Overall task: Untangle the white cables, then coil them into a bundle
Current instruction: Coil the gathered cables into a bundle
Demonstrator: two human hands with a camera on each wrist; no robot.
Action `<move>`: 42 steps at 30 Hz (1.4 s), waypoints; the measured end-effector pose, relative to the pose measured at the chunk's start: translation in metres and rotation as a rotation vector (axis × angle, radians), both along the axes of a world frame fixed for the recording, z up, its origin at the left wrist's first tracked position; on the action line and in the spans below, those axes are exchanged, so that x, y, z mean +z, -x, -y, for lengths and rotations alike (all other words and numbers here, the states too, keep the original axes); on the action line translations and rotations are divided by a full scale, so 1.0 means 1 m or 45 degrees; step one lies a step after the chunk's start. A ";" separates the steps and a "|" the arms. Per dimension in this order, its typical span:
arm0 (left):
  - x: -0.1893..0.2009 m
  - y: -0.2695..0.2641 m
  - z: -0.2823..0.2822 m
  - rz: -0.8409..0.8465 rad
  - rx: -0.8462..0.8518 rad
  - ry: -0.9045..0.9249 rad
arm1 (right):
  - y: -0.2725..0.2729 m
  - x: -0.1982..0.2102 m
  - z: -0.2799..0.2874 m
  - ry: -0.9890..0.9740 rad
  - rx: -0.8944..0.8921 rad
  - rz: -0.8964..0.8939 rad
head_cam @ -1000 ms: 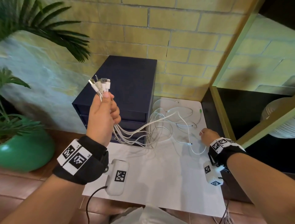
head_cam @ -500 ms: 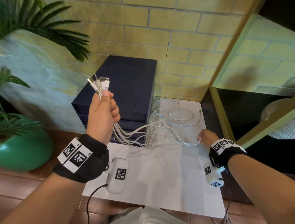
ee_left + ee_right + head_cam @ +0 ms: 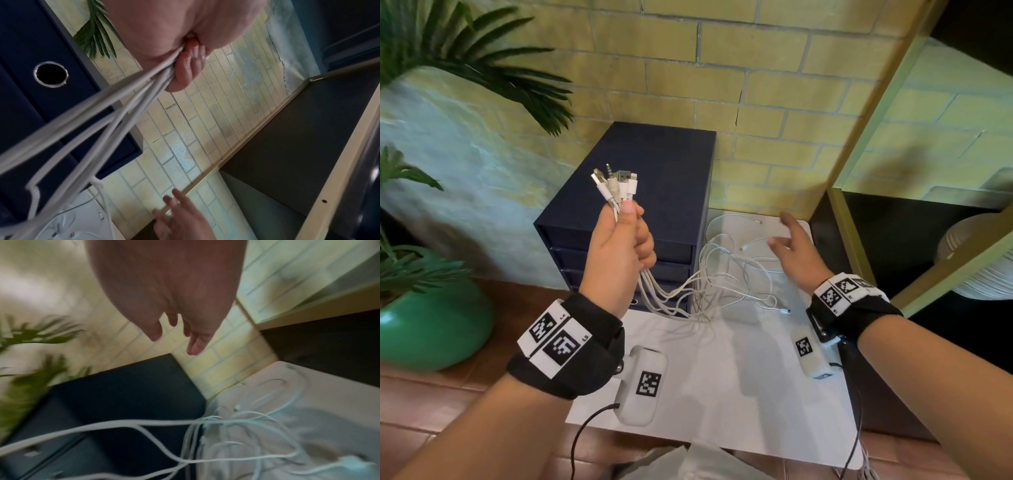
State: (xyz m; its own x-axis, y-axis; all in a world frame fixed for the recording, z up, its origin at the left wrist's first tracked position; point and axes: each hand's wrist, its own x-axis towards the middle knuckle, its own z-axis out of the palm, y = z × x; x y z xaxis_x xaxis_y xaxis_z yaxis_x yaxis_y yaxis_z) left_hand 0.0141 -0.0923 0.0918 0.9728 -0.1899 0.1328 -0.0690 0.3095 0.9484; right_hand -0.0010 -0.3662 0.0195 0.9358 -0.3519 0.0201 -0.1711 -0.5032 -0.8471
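My left hand (image 3: 625,240) is raised in front of the dark drawer box and grips several white cables (image 3: 671,291) near their plug ends (image 3: 616,181), which stick up above the thumb. In the left wrist view those cables (image 3: 115,104) run down and left out of the curled fingers (image 3: 185,68). Their loose lengths lie in tangled loops (image 3: 736,267) on the white board (image 3: 722,377). My right hand (image 3: 791,246) hovers over the far right of the loops with fingers spread, holding nothing; the right wrist view shows its fingers (image 3: 195,340) straight above the cables (image 3: 236,426).
A dark blue drawer box (image 3: 654,192) stands at the board's back left against the brick wall (image 3: 756,85). A green pot (image 3: 431,329) with a plant is at the left. A yellow-framed shelf (image 3: 859,171) with a white ribbed object (image 3: 983,263) borders the right.
My right hand let go of the cable end near the board's right edge, rose and moved back toward the wall, fingers now spread. The left hand keeps its hold, barely moved.
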 end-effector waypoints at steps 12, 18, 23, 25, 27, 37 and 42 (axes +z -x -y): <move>0.008 0.010 0.021 -0.048 -0.102 0.177 | 0.034 0.051 -0.121 -0.057 0.997 -0.131; 0.006 0.011 0.022 -0.107 -0.056 0.238 | 0.037 0.038 -0.109 0.164 0.795 0.089; 0.003 0.013 0.023 -0.111 -0.079 0.287 | 0.034 0.045 -0.084 0.229 0.666 0.167; 0.003 0.012 0.023 -0.135 -0.091 0.281 | 0.035 0.047 -0.077 0.239 0.604 0.211; 0.003 0.011 0.024 -0.179 -0.102 0.274 | 0.036 0.049 -0.073 0.201 0.515 0.269; -0.011 -0.002 0.010 -0.451 -0.015 0.095 | 0.044 0.093 -0.050 0.036 0.387 0.287; 0.006 0.014 0.018 0.326 -0.090 -0.678 | 0.044 0.120 -0.048 0.149 0.552 0.197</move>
State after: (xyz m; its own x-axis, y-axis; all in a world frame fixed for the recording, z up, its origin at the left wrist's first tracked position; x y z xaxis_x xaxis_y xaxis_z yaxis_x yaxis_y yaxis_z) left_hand -0.0002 -0.1103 0.0975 0.9048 -0.3582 0.2304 -0.3128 -0.1917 0.9303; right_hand -0.0449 -0.3180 0.1397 0.9788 0.0831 0.1872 0.1995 -0.5940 -0.7793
